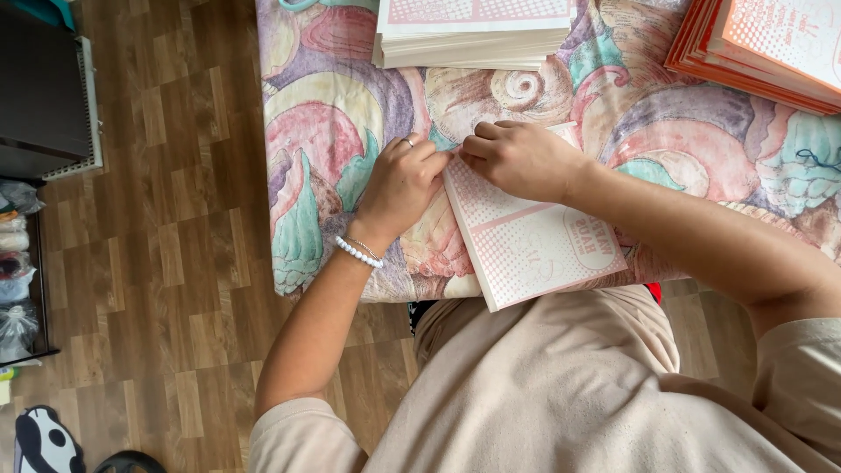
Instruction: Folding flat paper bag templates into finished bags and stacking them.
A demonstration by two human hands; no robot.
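At nine o'clock, on the wood-pattern floor (175, 263), stands a dark cabinet (39, 88) with bagged items on a low shelf (17, 271) below it. Toward the centre, a tabletop covered by a cloth printed with pastel shells (333, 131) carries the work. The left hand (401, 182), wearing a ring and a white bead bracelet (359, 252), has its fingers curled narrow, pinching the upper left corner of a flat pink-and-white printed paper bag (534, 241). Just to its right, the right hand (517, 159) is closed in a loose fist on the same top edge, knuckles up. The bag lies at the tabletop's near edge, slanting toward five o'clock. At twelve o'clock sits a cream stack of similar bags (473, 39); at two o'clock, an orange-edged stack (753, 52).
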